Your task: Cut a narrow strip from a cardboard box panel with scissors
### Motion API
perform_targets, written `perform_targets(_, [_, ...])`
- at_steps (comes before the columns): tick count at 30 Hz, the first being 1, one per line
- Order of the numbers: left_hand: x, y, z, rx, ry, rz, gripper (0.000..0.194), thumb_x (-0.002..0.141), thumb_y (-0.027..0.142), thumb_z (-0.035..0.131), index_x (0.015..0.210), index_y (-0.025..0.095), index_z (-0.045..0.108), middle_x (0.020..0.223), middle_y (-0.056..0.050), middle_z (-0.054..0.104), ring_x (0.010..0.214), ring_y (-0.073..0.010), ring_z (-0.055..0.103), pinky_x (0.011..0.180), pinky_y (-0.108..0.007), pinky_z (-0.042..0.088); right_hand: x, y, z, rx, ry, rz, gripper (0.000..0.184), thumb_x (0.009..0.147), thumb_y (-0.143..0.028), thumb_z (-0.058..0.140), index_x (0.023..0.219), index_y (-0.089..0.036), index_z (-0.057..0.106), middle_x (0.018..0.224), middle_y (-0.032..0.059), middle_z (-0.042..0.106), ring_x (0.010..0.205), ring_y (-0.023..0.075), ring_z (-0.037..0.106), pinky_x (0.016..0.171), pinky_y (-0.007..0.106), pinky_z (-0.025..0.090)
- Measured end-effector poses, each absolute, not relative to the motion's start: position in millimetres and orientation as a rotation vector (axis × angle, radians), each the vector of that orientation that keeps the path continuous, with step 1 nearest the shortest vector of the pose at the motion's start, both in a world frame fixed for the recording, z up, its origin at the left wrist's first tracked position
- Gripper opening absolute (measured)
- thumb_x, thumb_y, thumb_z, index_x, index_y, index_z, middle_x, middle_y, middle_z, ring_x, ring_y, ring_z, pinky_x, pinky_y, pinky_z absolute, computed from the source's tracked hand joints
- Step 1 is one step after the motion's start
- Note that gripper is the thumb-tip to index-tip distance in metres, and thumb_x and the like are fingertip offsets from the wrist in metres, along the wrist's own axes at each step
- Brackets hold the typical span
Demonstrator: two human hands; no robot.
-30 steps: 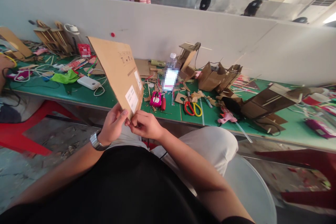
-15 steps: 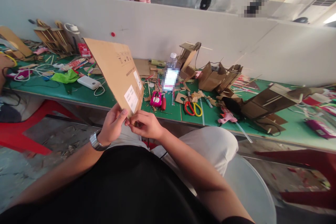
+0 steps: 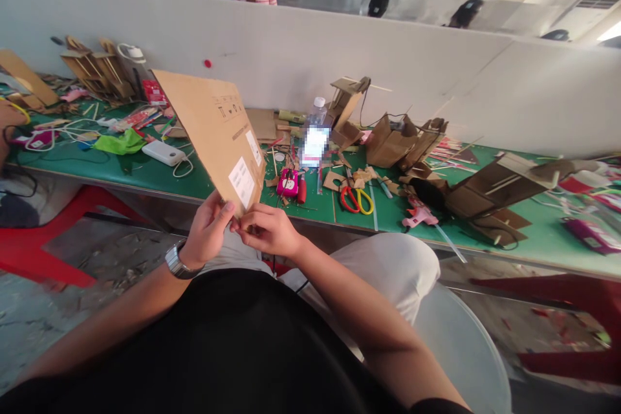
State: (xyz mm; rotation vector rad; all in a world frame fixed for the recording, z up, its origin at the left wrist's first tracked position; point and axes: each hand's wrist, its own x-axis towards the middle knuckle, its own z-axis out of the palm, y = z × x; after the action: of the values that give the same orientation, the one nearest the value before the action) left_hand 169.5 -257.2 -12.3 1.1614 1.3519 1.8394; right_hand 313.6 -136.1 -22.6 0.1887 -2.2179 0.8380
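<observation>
A cardboard sheet (image 3: 208, 123) slants upward before a cluttered green worktable (image 3: 126, 173), its lower edge gripped in a seated person's (image 3: 228, 343) left hand (image 3: 208, 229), apparently to steady it; the right hand (image 3: 272, 231) curls against the same edge, though whether its fingers pinch cannot be told.

Left front: bare green table (image 3: 130, 172) along the edge, just short of the power bank (image 3: 162, 152) and cloth (image 3: 121, 141).
Ahead: tilted sheet (image 3: 208, 123) blocks the way over the left hand (image 3: 207, 233).
Right front: open gap between scissors (image 3: 356, 200) and glue gun (image 3: 420, 217), with a thin strip (image 3: 373, 207) in it.
Far right: cardboard model (image 3: 497, 189) obstructs.
Back: wall (image 3: 291, 52) closes everything off.
</observation>
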Motion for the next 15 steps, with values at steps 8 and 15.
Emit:
perform_targets(8, [170.5,-256.5,-14.4,1.165,1.303,1.85,0.028,0.101,0.05,0.068,0.107,0.023,0.068,0.075,-0.001,0.062,0.059,-0.0146,0.054,0.053,-0.027,0.044,313.9,-136.9,-20.4,0.212,-2.187,0.876,0.005,0.1,-0.023,0.069,0.104,-0.02,0.068,0.087,0.0029,0.069,0.07,0.0125,0.063,0.068,0.024,0.053])
perform_targets(15, [170.2,-258.7,-13.9,1.154,1.34,1.841,0.026,0.101,0.049,0.068,0.1,0.023,0.068,0.072,0.001,0.061,0.058,-0.0136,0.055,0.055,-0.026,0.046,312.4,-134.4,-21.6,0.245,-2.209,0.803,0.008,0.101,-0.022,0.065,0.093,-0.02,0.065,0.085,0.0029,0.066,0.073,0.0133,0.063,0.067,0.024,0.05])
